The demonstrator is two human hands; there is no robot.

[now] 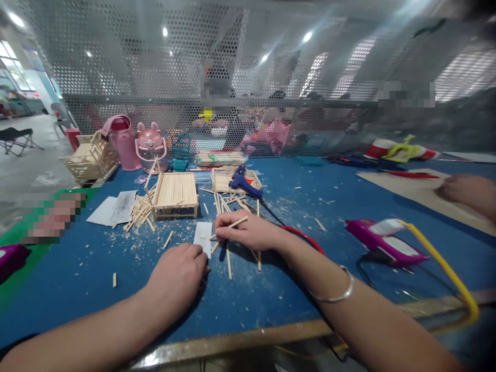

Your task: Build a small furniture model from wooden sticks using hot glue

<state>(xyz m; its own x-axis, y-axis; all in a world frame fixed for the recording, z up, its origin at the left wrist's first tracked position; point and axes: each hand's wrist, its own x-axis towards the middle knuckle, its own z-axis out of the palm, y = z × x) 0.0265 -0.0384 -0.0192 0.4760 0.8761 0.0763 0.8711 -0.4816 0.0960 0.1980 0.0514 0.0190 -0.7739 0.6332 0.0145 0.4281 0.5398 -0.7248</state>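
My right hand (253,231) is closed on a thin wooden stick (239,222), pinched between thumb and fingers and tilted up to the right. My left hand (179,271) lies on the blue table with its fingers curled together. Its fingertips are at the lower edge of a small white sheet (203,232); whatever they grip is hidden. Loose sticks (229,263) lie beneath and around my right hand. Just beyond the hands stands a small bed-like frame of wooden sticks (176,191), with a pile of short sticks (140,209) on its left.
A blue glue gun (246,183) rests on another stick frame behind my right hand. Pink bottles (124,144) stand at the back left, before a perforated metal screen (155,67). A purple device (383,240) with a yellow cable lies right. Another person's hand (465,191) is far right.
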